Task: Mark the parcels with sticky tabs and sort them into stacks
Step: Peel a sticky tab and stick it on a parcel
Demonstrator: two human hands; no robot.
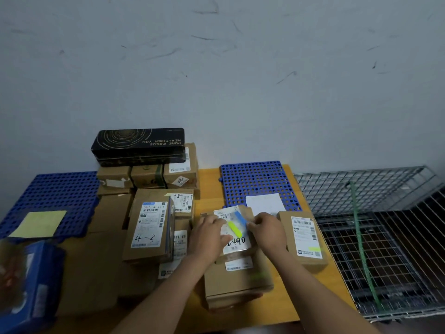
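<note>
Your right hand [267, 230] has its fingertips [250, 224] pinched together on the right edge of the sticky tab sheet [237, 222]. It's too blurry to say if you've got the sheet itself or just one tab. Your left hand [209, 235] has its fingers curled on the sheet's left edge, thumb lying across the label below it.

The sheet shows a yellow tab [234, 228] and a blue tab [240, 217], and it sits right over the small parcel [237, 245] marked 2490. That one's stacked on a bigger parcel [238, 283] near you on the wooden table [289, 309].

Just right of your hands is a parcel [304, 239] already wearing a greenish tab [315, 249]. On the left there's a pile with the 4-3 parcel [150, 227] in front and a black box [139, 145] on top at the far end. Blue perforated mats sit far right [257, 179] and left [53, 196], and a wire cage [385, 237] stands off the right edge.
</note>
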